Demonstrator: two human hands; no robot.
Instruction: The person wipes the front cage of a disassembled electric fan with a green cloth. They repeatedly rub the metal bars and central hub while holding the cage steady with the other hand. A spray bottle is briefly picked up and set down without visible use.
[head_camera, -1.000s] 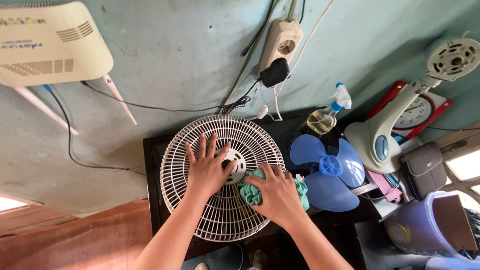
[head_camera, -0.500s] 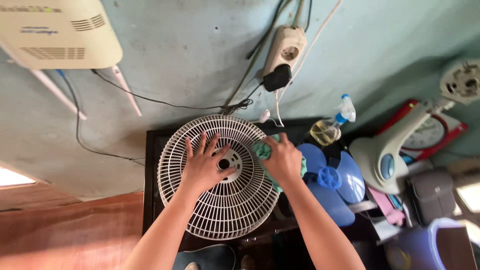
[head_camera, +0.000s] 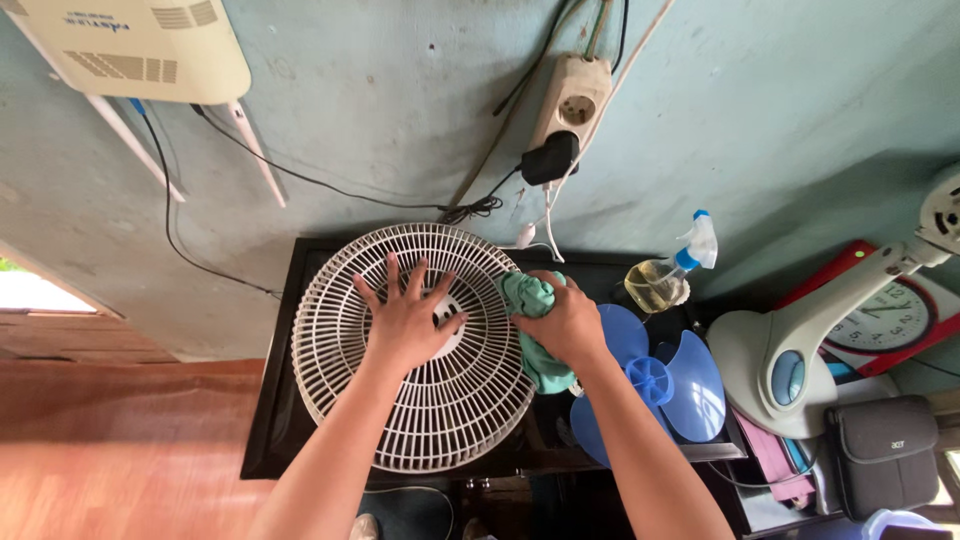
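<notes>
I see a pale blue-green plastered wall (head_camera: 380, 120) filling the upper part of the view, with a cream plastic router box (head_camera: 140, 45) mounted at its top left and a beige socket block (head_camera: 572, 100) carrying a black plug adapter (head_camera: 549, 158) near the middle. Below it sits a black glossy tabletop (head_camera: 268, 430), and on that lies the round white plastic fan grille (head_camera: 410, 345), flat and face up, taking most of the table's left and centre. To the right stands a white fan stand with a blue oval button (head_camera: 790, 365), its neck reaching up and right; behind it a red-framed wall clock (head_camera: 895, 320) leans, and a dark grey zip pouch (head_camera: 882, 455) lies below. A blue three-bladed plastic fan propeller (head_camera: 650, 380) lies just beside the grille's right edge. My left hand (head_camera: 405, 318) rests flat on the grille's centre, fingers spread apart and gripping nothing. My right hand (head_camera: 565, 322) is clenched on a crumpled teal cloth (head_camera: 535, 330), pressing it against the grille's upper right rim. A clear spray bottle with yellowish liquid and a blue-and-white trigger (head_camera: 668, 275) stands near the propeller, by the wall.
</notes>
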